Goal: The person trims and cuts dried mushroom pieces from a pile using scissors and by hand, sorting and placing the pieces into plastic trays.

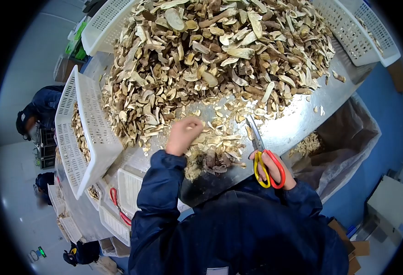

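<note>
While your right hand (272, 165) held the scissors (259, 143), its fingers clamped around the handles, the blades pointed away from you, probably to keep them clear of your body. Your left hand (183, 136) was by the small heap of slices (222, 145), fingers curled; whether they pinched anything, I cannot tell. The big pile (201, 68) lay just beyond on the metal table (298, 120), likely for easy reach.

Shiny metal desk (298, 123) w/ big heap of dried mushroom slices (210, 59); smaller pile (220, 149) nr front edge; white basket (96, 110) at L, another basket (348, 39) upper R, few loose slices (338, 76) nr it.
</note>
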A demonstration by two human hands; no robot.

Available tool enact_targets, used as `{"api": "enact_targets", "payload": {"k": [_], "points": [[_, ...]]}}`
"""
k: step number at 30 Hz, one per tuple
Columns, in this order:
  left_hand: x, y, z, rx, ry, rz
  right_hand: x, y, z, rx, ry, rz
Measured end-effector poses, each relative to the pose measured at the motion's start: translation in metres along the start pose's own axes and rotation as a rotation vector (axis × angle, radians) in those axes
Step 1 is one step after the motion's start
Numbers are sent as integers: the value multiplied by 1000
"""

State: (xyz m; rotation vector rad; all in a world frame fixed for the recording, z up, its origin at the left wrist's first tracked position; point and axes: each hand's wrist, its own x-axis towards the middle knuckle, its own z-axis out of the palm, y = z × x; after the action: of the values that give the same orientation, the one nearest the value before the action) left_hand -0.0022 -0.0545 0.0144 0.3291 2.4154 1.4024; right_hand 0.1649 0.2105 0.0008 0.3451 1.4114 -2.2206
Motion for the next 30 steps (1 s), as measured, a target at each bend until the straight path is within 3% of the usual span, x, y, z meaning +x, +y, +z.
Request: {"api": "enact_targets", "payload": {"k": [2,3,8,10,13,16,18,20,21,25,28,30], "points": [[-8,4,-30,-505,21,-396,0,0,0,8,1,3],[-12,-2,-38,-575,40,-365,1,-1,0,12,-2,5],[-18,3,-15,285,26,73,2,-3,0,-6,-8,-15],[-11,-3,2,501,-9,180,3,1,0,-4,0,-24],[-3,-4,9,529,-75,219,0,-2,2,-18,16,-22],[-11,13,-19,-259,-137,-313,0,-2,1,5,20,-11],[-27,-24,-40,-1070,-89,-197,1,-1,2,22,23,-12],[-35,-38,-50,-1455,-172,-129,1,-1,2,33,27,8],[-37,-39,-50,-1484,-191,-89,1,-2,3,34,23,11],[-40,-15,-48,-1320,13,-255,2,-2,2,21,25,6],[-25,-23,-49,-973,-94,-191,2,-1,1,11,29,8],[-15,-21,-43,-389,-41,-186,2,-1,1,9,29,10]]}}
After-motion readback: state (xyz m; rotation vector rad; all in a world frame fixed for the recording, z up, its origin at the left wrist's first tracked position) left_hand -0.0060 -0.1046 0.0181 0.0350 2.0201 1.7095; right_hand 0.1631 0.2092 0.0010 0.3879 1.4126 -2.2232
